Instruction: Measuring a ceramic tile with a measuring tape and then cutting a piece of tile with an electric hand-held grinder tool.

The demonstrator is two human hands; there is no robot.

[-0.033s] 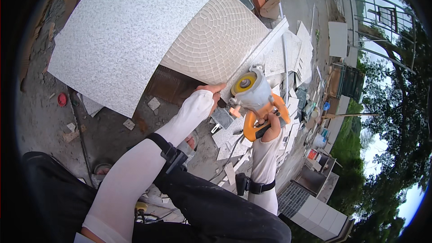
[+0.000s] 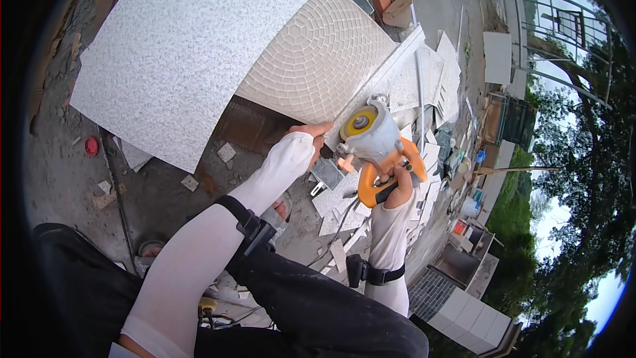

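Observation:
In my right hand is an orange handheld tile cutter, my fingers wrapped round its rear handle. Its pale guard and yellow disc hub face the near right edge of a beige tile with a raised cobble pattern. My left hand grips that tile's near corner, the index finger stretched along the edge and the other fingers curled, partly hidden. Over the tile's left part lies a large speckled white tile. Where the blade meets the tile cannot be made out.
Broken tile pieces and pale offcuts litter the ground to the right. A dark cable runs below the cutter. My feet are close by on the left. A red cap-like disc lies at far left.

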